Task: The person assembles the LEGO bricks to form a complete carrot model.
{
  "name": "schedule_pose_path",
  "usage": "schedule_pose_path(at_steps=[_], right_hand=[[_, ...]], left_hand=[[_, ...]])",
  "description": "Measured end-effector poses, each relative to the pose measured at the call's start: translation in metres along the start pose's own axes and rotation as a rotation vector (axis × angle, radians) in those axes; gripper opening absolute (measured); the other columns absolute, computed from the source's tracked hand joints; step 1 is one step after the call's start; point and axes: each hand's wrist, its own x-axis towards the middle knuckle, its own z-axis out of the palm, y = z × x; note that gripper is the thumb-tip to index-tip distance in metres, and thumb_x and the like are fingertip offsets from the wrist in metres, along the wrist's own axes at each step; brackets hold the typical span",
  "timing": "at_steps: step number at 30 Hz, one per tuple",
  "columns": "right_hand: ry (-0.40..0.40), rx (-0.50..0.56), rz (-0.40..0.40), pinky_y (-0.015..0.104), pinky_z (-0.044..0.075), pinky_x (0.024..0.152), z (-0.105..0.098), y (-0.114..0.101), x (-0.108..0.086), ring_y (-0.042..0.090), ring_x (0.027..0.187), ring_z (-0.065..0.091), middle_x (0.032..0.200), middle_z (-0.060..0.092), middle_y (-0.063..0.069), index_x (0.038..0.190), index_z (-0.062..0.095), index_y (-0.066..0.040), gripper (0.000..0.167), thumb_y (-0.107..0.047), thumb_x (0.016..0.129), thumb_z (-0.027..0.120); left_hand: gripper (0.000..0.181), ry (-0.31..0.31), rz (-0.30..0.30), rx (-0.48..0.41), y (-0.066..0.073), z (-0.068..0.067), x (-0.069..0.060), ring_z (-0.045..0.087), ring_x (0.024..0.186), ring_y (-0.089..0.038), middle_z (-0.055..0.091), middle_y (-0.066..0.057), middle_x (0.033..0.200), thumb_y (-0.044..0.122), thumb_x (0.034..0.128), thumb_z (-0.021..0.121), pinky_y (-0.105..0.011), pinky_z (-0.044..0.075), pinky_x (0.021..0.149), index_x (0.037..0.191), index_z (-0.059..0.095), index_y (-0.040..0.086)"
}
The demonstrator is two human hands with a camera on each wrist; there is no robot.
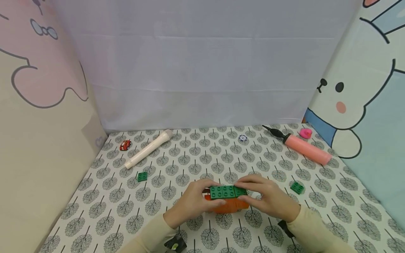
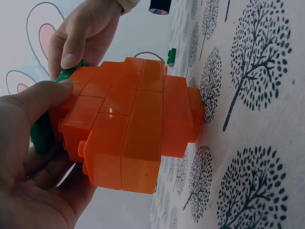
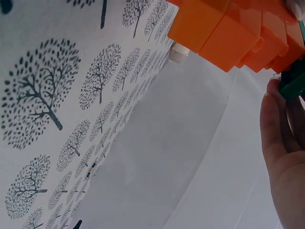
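Observation:
An orange toy-brick build stands on the tablecloth, wide in the upper layers and narrow at its foot. Along its top runs a row of green toy bricks. My left hand grips the left end of that row, thumb in front and fingers behind. The right hand pinches the green brick at the row's right end. The left wrist view shows the stepped orange layers up close, with the left thumb at the top edge. Whether the right-end brick is fully seated is hidden by the fingers.
Loose green bricks lie to the left and right. Farther back are a red toy car, a white microphone-like stick, a poker chip, a pink pump and a pink rubber duck.

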Motion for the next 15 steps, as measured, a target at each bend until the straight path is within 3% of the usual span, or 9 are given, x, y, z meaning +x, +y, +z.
schedule_pose_path(at_steps=[3,10,15], right_hand=[[0.004,-0.016,-0.019,0.015,0.05,0.09,0.001,0.0007,0.0005,0.016,0.103,0.064,0.119,0.066,0.002,0.122,0.07,-0.006,0.036,-0.014,0.088,0.077],[-0.026,0.02,0.04,0.02,0.054,0.088,0.002,0.0005,0.0007,0.013,0.105,0.063,0.12,0.065,-0.002,0.123,0.071,-0.009,0.038,-0.012,0.086,0.078],[-0.02,0.023,0.016,0.019,0.054,0.085,0.0011,0.0005,0.003,0.013,0.1,0.063,0.116,0.066,0.0,0.121,0.072,-0.007,0.036,-0.01,0.085,0.078]], left_hand=[[0.035,-0.004,-0.004,0.002,0.0004,-0.0002,-0.0003,0.064,0.088,-0.007,0.066,0.007,0.099,0.033,0.0823,0.082,-0.025,0.057,0.084,0.111,0.072,0.017],[0.036,-0.005,-0.01,0.012,0.0012,-0.0009,-0.0007,0.064,0.089,-0.007,0.066,0.007,0.098,0.033,0.0819,0.082,-0.024,0.057,0.084,0.112,0.072,0.016],[0.037,-0.008,-0.008,0.011,0.0019,-0.0012,-0.0006,0.064,0.089,-0.007,0.065,0.007,0.098,0.033,0.0821,0.082,-0.024,0.057,0.083,0.113,0.072,0.015]])
